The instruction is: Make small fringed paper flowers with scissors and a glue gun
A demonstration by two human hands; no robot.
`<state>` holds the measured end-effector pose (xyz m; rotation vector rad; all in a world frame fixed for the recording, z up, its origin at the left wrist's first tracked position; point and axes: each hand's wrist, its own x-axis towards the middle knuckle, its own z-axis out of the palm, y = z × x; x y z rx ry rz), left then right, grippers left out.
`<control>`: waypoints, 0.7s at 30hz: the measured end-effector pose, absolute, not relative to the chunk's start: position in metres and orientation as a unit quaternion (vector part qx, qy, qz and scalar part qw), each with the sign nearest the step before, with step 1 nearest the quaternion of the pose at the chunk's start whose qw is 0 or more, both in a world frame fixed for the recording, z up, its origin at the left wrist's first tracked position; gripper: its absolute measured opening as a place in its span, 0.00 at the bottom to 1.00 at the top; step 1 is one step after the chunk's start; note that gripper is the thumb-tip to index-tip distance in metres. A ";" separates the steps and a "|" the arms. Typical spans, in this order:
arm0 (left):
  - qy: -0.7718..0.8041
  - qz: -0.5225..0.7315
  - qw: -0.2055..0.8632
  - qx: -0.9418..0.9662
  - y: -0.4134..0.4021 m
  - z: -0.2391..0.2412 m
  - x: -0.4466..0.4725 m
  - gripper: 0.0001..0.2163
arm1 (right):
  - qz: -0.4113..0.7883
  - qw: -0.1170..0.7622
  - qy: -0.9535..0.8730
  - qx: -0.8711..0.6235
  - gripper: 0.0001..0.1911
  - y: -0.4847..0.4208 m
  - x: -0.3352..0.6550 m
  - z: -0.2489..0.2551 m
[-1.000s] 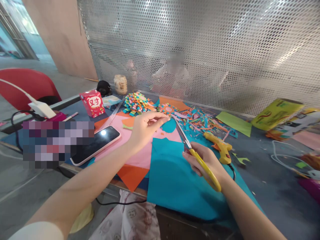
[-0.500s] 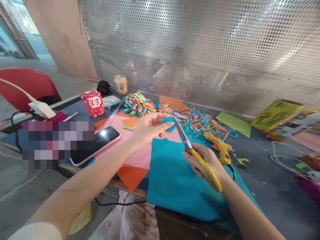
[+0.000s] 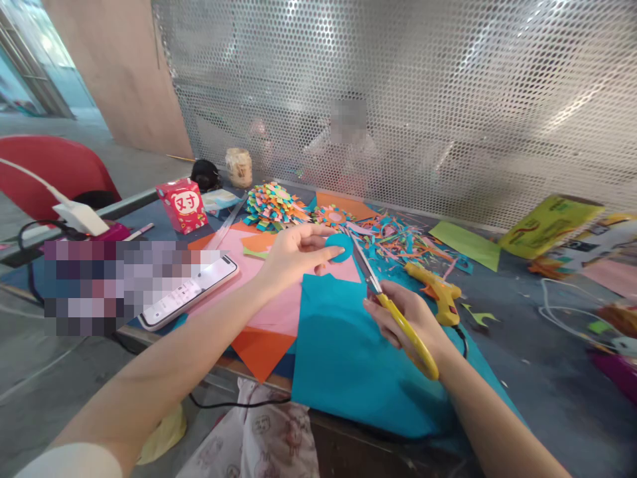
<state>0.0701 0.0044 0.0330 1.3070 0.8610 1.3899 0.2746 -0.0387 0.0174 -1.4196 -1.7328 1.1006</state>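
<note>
Between the thumb and fingers of my left hand (image 3: 301, 255) is a small round blue paper piece (image 3: 338, 247), held above the pink paper (image 3: 271, 302). My right hand (image 3: 405, 312) grips a pair of yellow-handled scissors (image 3: 398, 325), its blades pointing up and left at the right edge of the blue circle. Whether the blades touch the paper I cannot tell. Large blue paper (image 3: 348, 358) lies under both hands at the table's front. Just right of my right hand rests a yellow glue gun (image 3: 438, 292).
Behind the hands lie a heap of coloured paper strips (image 3: 273, 206) and many loose scraps (image 3: 398, 236). A phone (image 3: 189, 292) and a red box (image 3: 182, 206) are at left. A yellow packet (image 3: 550, 226) stands at right, before a perforated metal panel (image 3: 423, 99).
The phone's screen has gone from dark to lit. Both hands, the blue circle and the scissors have barely moved.
</note>
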 end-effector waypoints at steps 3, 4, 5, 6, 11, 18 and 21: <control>0.359 0.576 0.494 0.544 0.003 0.034 0.070 0.15 | 0.416 0.313 -0.658 -0.545 0.26 -0.039 0.275 0.018; 0.360 0.578 0.492 0.543 0.003 0.035 0.070 0.15 | 0.419 0.311 -0.657 -0.544 0.25 -0.039 0.276 0.018; 0.361 0.580 0.489 0.542 0.002 0.035 0.070 0.15 | 0.423 0.310 -0.655 -0.544 0.25 -0.039 0.276 0.018; 0.362 0.583 0.487 0.540 0.002 0.036 0.070 0.15 | 0.428 0.310 -0.653 -0.543 0.24 -0.039 0.276 0.018; 0.357 0.610 0.460 0.537 0.006 0.034 0.069 0.15 | 0.449 0.313 -0.637 -0.544 0.24 -0.040 0.276 0.017; 0.345 0.599 0.468 0.551 0.007 0.030 0.068 0.15 | 0.443 0.339 -0.638 -0.531 0.23 -0.045 0.271 0.022; 0.339 0.590 0.475 0.558 0.007 0.030 0.068 0.15 | 0.443 0.345 -0.638 -0.528 0.23 -0.046 0.270 0.023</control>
